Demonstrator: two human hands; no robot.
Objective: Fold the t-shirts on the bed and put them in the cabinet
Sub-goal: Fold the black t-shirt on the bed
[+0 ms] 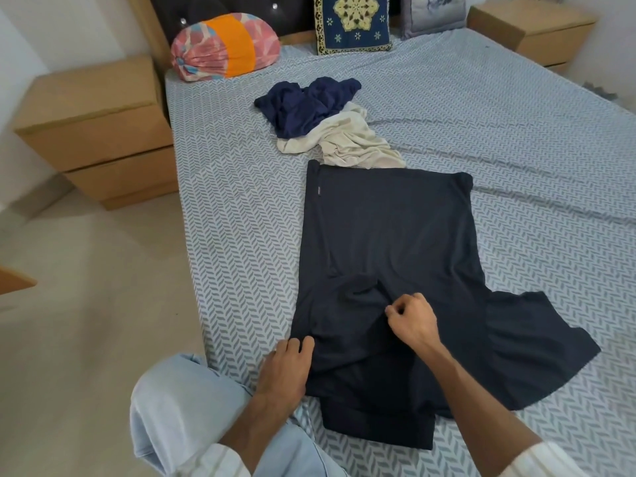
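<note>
Both hands worked the shirt [395, 242] near the bed's [241, 201] foot edge: left [285, 368] pressed flat, right [413, 316] pinched a sleeve fold; other sleeve probably next.

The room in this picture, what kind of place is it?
Most likely a home bedroom: a bed with a patterned sheet, pillows against a headboard, and a wooden nightstand at the side.
</note>
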